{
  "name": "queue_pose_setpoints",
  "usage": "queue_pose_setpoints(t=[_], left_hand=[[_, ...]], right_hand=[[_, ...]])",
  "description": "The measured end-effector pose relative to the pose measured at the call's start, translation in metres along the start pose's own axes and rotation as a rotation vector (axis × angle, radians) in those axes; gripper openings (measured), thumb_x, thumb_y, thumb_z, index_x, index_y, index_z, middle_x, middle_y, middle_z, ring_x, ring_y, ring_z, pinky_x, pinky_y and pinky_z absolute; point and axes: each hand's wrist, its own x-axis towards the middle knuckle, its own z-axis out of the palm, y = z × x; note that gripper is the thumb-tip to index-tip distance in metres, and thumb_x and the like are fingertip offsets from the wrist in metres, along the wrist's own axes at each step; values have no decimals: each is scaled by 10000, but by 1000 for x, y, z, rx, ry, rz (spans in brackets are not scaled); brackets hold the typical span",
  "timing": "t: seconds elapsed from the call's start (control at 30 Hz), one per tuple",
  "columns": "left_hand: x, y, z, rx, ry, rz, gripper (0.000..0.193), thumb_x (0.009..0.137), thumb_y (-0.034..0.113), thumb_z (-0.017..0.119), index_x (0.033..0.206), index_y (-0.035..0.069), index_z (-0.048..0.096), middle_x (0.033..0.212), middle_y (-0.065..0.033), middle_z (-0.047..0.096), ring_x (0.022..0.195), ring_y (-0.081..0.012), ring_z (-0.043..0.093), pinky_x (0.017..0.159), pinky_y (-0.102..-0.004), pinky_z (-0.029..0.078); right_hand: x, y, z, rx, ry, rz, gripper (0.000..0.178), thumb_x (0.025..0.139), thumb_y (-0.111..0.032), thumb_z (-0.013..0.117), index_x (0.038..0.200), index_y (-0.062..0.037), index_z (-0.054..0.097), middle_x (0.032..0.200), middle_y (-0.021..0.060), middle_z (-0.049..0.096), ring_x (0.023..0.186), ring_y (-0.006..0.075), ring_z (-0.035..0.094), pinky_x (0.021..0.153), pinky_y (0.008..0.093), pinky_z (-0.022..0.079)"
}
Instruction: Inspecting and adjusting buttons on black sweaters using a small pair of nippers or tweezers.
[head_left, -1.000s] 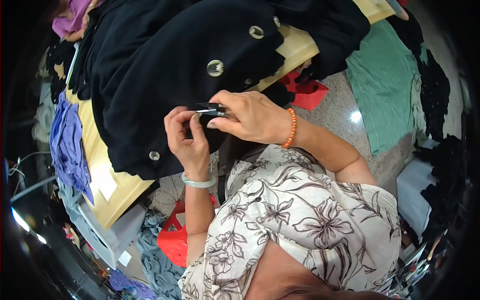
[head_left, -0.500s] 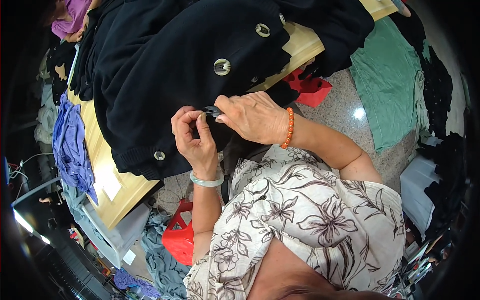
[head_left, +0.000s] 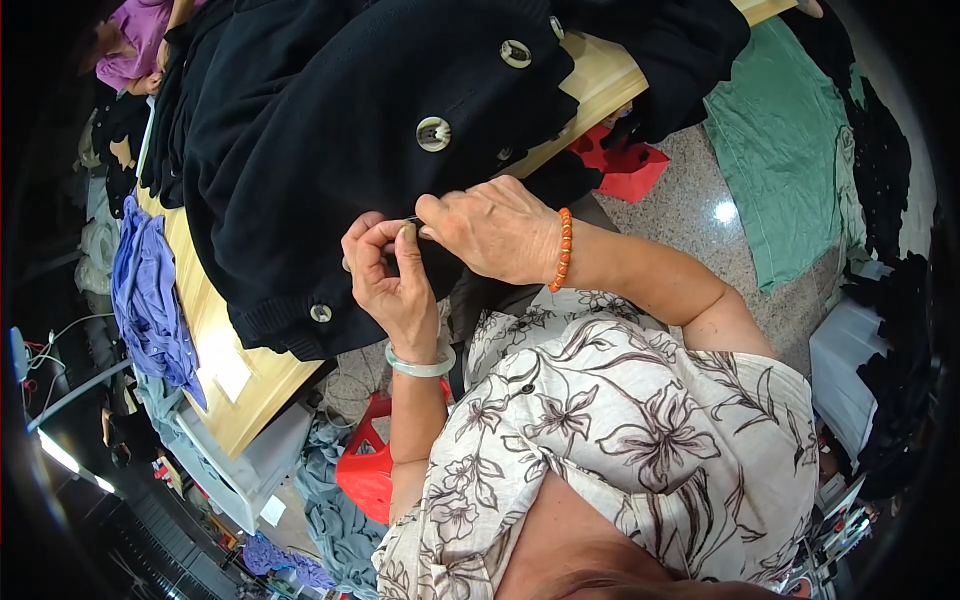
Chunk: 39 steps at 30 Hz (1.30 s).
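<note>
My left hand (head_left: 388, 268), with a pale bangle at the wrist, is closed in a pinch over the black knit garment (head_left: 290, 190). What its fingertips grip is too small to make out. Against those fingertips, my right hand (head_left: 490, 230), wearing an orange bead bracelet, is closed with thumb and forefinger together. Its fingers mostly cover a small dark tool, of which a thin sliver (head_left: 412, 218) shows between the hands. Large horn-coloured buttons (head_left: 433, 134) run along the garment's edge, above my hands; a smaller button (head_left: 320, 313) sits near its ribbed hem.
Under the garment is a wooden table (head_left: 265, 385), with a purple-blue garment (head_left: 155, 300) along its left edge. A red plastic stool (head_left: 365, 475) stands below. Green cloth (head_left: 775, 150) and red cloth (head_left: 630, 170) lie at the right. At the far left is another person in purple (head_left: 130, 45).
My right hand has turned and moved slightly left, against the left fingertips. The dark tool that showed clearly between the hands is now mostly covered. My left hand stays in its pinch.
</note>
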Motion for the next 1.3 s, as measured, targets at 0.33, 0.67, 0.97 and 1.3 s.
queue_pose_setpoints(t=[0.33, 0.67, 0.97, 1.3], left_hand=[[-10, 26, -52, 173, 127, 197, 107, 941, 36, 708, 893, -12, 626, 1211, -128, 604, 1039, -160, 595, 905, -261, 463], [109, -15, -61, 909, -27, 627, 512, 1010, 393, 588, 1476, 190, 526, 1580, -107, 413, 1497, -341, 309, 1225, -512, 196], [165, -70, -78, 917, -4, 641, 551, 1017, 543, 485, 1478, 243, 526, 1563, -78, 437, 1491, -303, 330, 1221, -528, 207], [160, -32, -79, 666, -32, 655, 386, 987, 301, 628, 1294, 72, 676, 1391, -167, 569, 1332, -337, 496, 1144, -452, 324]], right_hand=[[-30, 28, -40, 368, 515, 108, 356, 791, -189, 879, 1033, -63, 649, 574, -31, 486, 497, 35, 438, 470, 215, 360], [28, 81, -81, -89, 820, -22, 205, 896, -122, 711, 1098, -93, 690, 967, 52, 671, 742, 245, 718, 628, 327, 575], [73, 129, -46, -68, 773, 76, 290, 912, -47, 621, 1189, -107, 687, 1044, 69, 649, 850, 279, 703, 717, 357, 586], [62, 113, -40, -47, 765, 126, 385, 855, 64, 596, 1207, -74, 672, 1118, 91, 634, 874, 276, 706, 728, 350, 591]])
